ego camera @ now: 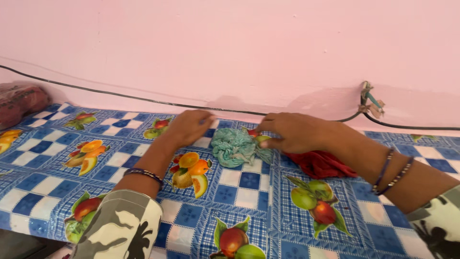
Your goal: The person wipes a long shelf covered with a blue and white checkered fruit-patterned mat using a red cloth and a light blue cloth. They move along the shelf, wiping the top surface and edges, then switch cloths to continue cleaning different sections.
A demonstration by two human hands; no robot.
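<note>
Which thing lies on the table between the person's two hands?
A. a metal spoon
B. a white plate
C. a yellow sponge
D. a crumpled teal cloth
D: a crumpled teal cloth lies on the fruit-patterned tablecloth, between the left hand and the right hand, whose fingers reach its right edge.

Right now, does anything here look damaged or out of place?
Yes. On the pink wall, the black cable ends in a rough joint with bare, taped ends hanging loose. On the fruit-print tablecloth, the teal cloth and red cloth lie crumpled.
</note>
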